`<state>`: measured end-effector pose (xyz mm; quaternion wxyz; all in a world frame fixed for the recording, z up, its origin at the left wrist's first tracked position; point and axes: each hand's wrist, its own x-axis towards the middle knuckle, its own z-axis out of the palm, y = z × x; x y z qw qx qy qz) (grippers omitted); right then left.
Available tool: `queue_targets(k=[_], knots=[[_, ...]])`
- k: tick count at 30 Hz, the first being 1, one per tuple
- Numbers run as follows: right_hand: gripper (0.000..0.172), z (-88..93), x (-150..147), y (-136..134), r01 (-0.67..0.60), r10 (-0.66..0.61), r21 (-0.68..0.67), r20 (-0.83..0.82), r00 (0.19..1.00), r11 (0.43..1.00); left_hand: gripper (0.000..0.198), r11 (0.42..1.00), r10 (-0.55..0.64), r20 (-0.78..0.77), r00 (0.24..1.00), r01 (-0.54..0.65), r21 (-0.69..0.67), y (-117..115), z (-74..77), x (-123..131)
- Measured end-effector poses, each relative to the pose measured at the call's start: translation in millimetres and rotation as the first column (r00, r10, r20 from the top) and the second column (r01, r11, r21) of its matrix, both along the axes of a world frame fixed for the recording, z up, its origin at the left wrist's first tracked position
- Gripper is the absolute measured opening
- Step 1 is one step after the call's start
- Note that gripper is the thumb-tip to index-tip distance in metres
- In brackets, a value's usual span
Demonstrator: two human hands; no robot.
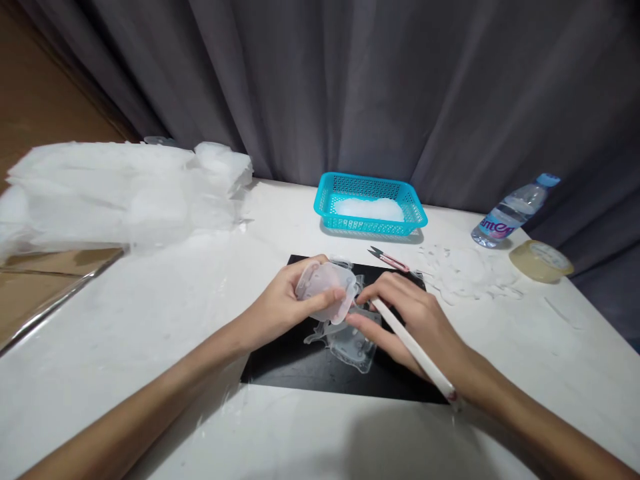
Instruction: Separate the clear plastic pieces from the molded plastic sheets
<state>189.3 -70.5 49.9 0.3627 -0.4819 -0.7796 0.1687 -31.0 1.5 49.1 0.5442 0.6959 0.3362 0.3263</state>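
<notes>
My left hand [290,300] is closed round a translucent, milky silicone-like piece [320,280] with rounded corners and small round marks, its thumb lying across the front. A slim white-handled tool [415,347] lies in the grip of my right hand [405,307]. The working end of that tool is hidden at the fingers. My right fingertips are at the right edge of the held piece; whether they pinch it I cannot tell. Below both hands, another clear piece with ragged edges [353,347] rests on a black mat [300,370].
Behind the mat stands a blue basket [370,227] with white translucent pieces inside. Thread snips [393,260], clear scraps [470,273], a tape roll [540,260] and a water bottle [513,213] are to the right. White wrapped stacks [120,193] and cardboard [55,280] occupy the left.
</notes>
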Motion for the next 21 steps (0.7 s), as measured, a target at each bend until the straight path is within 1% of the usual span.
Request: queue_targets(k=[2,4,7,9,11,13,14,15,16,19,20,21], knots=[[0.008,-4.8,-4.9,-0.8,-0.019,0.018,0.06,0.014,1.0,0.998,0.023,0.998,-0.007,-0.043,0.999,0.009,0.054,-1.1,-1.1,0.4],[0.005,-5.7,-6.6,-1.7,-0.012,0.012,0.054,0.012,1.0,0.998,0.023,0.996,-0.017,-0.086,0.996,0.024,0.081,-2.0,-2.0,0.5],[0.01,-4.9,-6.1,-2.0,0.001,-0.003,0.049,0.044,0.999,0.999,0.024,0.996,-0.041,-0.126,0.991,0.051,0.078,-3.0,-2.0,0.3],[0.011,-7.5,-4.7,-0.2,0.004,-0.012,0.091,0.092,0.996,0.996,0.021,0.995,-0.083,-0.151,0.985,0.091,0.049,-3.4,-1.6,-0.2],[0.013,-13.4,-2.4,4.2,0.035,-0.061,0.158,0.162,0.985,0.987,0.016,0.992,-0.124,-0.177,0.976,0.128,0.008,-2.7,-1.8,-1.0],[0.013,-20.1,1.1,10.3,0.11,-0.155,0.214,0.204,0.967,0.971,0.013,0.99,-0.138,-0.194,0.971,0.134,-0.034,-0.6,-2.8,-1.9],[0.014,-22.7,2.9,13.4,0.151,-0.196,0.217,0.204,0.959,0.964,0.012,0.991,-0.131,-0.197,0.972,0.124,-0.05,1.0,-3.6,-2.3],[0.015,-24.2,4.7,16.1,0.178,-0.216,0.197,0.194,0.957,0.964,0.013,0.992,-0.121,-0.198,0.973,0.11,-0.065,2.6,-4.5,-2.5],[0.015,-24.5,6.2,18.2,0.181,-0.208,0.154,0.182,0.961,0.971,0.013,0.992,-0.114,-0.198,0.974,0.1,-0.08,4.1,-5.1,-2.7],[0.009,-18.9,8.5,19.7,0.094,-0.09,-0.03,0.116,0.989,0.995,0.015,0.985,-0.138,-0.175,0.975,0.117,-0.127,6.7,-5.6,-2.4],[0.005,-16.0,8.5,19.0,0.058,-0.053,-0.075,0.068,0.996,0.995,0.015,0.981,-0.159,-0.162,0.974,0.137,-0.14,6.7,-5.3,-2.2],[0.005,-13.2,8.0,18.1,0.027,-0.026,-0.112,0.01,1.0,0.993,0.016,0.978,-0.175,-0.15,0.973,0.155,-0.14,6.3,-4.9,-1.9]])
